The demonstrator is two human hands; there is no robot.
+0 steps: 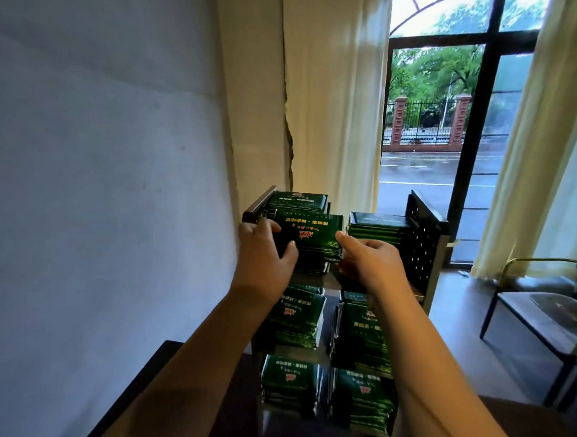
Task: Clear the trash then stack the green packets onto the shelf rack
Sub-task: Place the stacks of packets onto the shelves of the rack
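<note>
1. The left hand (265, 250) and right hand (368, 259) grasp the green packets (308, 232) at their 9 and 3 o'clock sides, on the shelf rack's (422, 245) top tier.
2. The packets carry gold characters and a red emblem, upside down and unreadable.

head view | forward-down | close over shelf rack (424, 245)

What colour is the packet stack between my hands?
The packet stack is dark green with yellowish lettering and a red mark; head view.
</note>
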